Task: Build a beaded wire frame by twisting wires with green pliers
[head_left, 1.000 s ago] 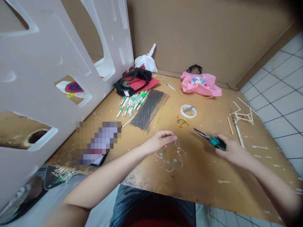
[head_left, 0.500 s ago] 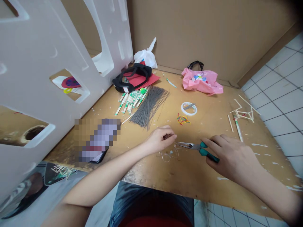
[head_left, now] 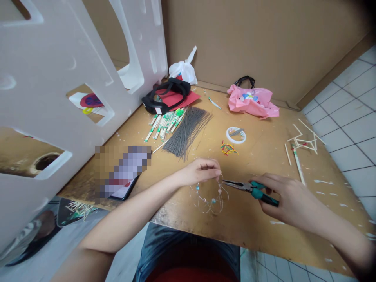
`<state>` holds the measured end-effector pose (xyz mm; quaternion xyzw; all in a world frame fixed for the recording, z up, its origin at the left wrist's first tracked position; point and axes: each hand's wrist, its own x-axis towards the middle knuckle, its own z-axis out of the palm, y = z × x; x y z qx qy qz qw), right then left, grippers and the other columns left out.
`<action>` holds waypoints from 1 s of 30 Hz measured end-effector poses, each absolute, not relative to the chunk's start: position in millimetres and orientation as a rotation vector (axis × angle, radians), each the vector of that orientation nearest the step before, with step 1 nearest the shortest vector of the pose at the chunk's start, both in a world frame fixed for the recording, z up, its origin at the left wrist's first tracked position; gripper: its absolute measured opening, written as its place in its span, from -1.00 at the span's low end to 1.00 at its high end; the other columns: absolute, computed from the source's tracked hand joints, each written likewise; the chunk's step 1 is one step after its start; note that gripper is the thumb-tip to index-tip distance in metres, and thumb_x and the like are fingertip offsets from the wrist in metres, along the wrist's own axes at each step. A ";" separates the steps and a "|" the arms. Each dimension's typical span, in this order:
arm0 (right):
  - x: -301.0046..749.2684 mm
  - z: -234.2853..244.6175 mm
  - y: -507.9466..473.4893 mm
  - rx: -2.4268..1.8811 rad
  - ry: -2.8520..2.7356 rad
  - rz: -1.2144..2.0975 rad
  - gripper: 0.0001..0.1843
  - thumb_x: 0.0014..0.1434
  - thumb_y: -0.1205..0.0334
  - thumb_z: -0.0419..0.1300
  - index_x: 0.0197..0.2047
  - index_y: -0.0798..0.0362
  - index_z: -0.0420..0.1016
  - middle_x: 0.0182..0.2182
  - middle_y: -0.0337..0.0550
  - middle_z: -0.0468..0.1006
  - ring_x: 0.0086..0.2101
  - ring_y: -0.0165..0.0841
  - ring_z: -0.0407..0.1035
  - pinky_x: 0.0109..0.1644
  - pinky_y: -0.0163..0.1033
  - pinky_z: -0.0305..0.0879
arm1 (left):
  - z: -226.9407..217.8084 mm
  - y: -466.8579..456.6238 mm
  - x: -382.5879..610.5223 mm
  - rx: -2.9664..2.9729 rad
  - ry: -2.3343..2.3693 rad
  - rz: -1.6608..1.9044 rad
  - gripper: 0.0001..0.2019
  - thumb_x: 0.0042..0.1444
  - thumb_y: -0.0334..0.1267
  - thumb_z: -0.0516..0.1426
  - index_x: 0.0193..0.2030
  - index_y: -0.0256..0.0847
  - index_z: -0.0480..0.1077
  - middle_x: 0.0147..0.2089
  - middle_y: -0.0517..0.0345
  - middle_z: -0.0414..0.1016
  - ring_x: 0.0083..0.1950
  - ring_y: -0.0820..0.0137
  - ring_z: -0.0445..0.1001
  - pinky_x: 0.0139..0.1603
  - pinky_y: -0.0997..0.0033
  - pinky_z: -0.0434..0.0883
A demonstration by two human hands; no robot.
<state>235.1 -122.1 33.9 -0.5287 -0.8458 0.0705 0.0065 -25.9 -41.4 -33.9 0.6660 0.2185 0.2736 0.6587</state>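
Between the thumb and fingers of my left hand (head_left: 204,172) is pinched a looped strand of thin clear wire with small beads (head_left: 213,201), some light blue and some pinkish. The loops hang below the hand, above the table. My right hand (head_left: 282,194) grips needle-nose pliers (head_left: 249,188) with green and black handles. Their jaw tips point left and are close to the strand beside my left fingertips. Whether the tips touch the wire I cannot tell.
Behind my hands lie a bundle of grey wires (head_left: 188,133), rubber bands (head_left: 228,148) and a white ring dish (head_left: 236,135). A phone (head_left: 126,172) lies left; a stick frame (head_left: 302,143) lies right. A pink bag (head_left: 254,102) and a black headset (head_left: 167,96) sit at the back.
The beaded strand has turned and now hangs wider and more visible under my left hand. The pliers have shifted slightly right and down, and the view has moved a little.
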 end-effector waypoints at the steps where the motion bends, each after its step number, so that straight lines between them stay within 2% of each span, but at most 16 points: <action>1: 234.6 34.1 -121.6 -1.661 -2.649 0.245 -0.53 -0.08 0.32 0.12 -0.04 -0.03 0.45 -0.22 -0.13 0.57 -0.40 -0.33 0.44 -0.36 -0.23 0.35 | -34.0 -41.6 -25.7 1.511 0.490 0.604 -0.70 0.15 -0.09 0.08 -0.45 -0.30 0.36 -0.41 0.19 0.30 -0.47 0.58 0.19 -0.49 0.56 0.14; 10: 232.0 32.0 -115.7 -1.657 -2.690 0.534 -0.50 -0.11 0.38 0.12 -0.03 -0.02 0.41 -0.25 -0.19 0.52 -0.43 -0.42 0.37 -0.33 -0.28 0.32 | -28.6 -45.3 -23.2 1.588 0.490 0.560 -0.74 0.17 -0.15 0.05 -0.45 -0.29 0.31 -0.44 0.23 0.25 -0.42 0.54 0.20 -0.38 0.51 0.18; 15: 233.6 24.0 -115.6 -1.602 -2.646 0.629 -0.49 -0.10 0.40 0.10 -0.01 -0.01 0.38 -0.19 -0.14 0.50 -0.34 -0.38 0.40 -0.28 -0.27 0.34 | -26.8 -43.5 -24.9 1.723 0.443 0.583 -0.75 0.18 -0.17 0.04 -0.45 -0.28 0.28 -0.40 0.19 0.26 -0.35 0.49 0.25 -0.25 0.46 0.23; 20: 234.2 17.1 -114.8 -1.501 -2.627 0.670 -0.48 -0.10 0.41 0.10 0.00 0.02 0.37 -0.17 -0.06 0.50 -0.24 -0.30 0.42 -0.21 -0.21 0.36 | -25.0 -42.6 -26.8 1.712 0.409 0.491 -0.71 0.21 -0.11 0.00 -0.42 -0.27 0.29 -0.38 0.17 0.28 -0.34 0.49 0.27 -0.25 0.47 0.25; 23: 233.0 14.9 -114.7 -1.483 -2.618 0.687 -0.48 -0.11 0.42 0.10 -0.01 0.03 0.38 -0.20 -0.08 0.50 -0.26 -0.30 0.41 -0.21 -0.21 0.35 | -26.2 -42.7 -27.3 1.779 0.362 0.553 -0.71 0.22 -0.13 0.00 -0.44 -0.27 0.29 -0.37 0.15 0.29 -0.31 0.47 0.28 -0.21 0.45 0.27; 27: 232.2 11.8 -115.8 -1.478 -2.619 0.780 -0.48 -0.14 0.45 0.08 -0.05 0.01 0.40 -0.25 -0.13 0.50 -0.32 -0.34 0.40 -0.27 -0.26 0.33 | -29.5 -43.1 -26.0 1.875 0.334 0.568 -0.73 0.23 -0.16 0.00 -0.42 -0.27 0.30 -0.36 0.13 0.29 -0.33 0.47 0.26 -0.25 0.46 0.27; 30: 233.9 7.1 -117.2 -1.564 -2.638 0.663 -0.51 -0.11 0.41 0.09 -0.04 0.01 0.39 -0.22 -0.12 0.51 -0.31 -0.32 0.41 -0.26 -0.24 0.34 | -32.2 -43.0 -23.5 1.903 0.381 0.572 -0.73 0.22 -0.16 -0.01 -0.43 -0.27 0.28 -0.38 0.14 0.27 -0.35 0.47 0.25 -0.27 0.47 0.26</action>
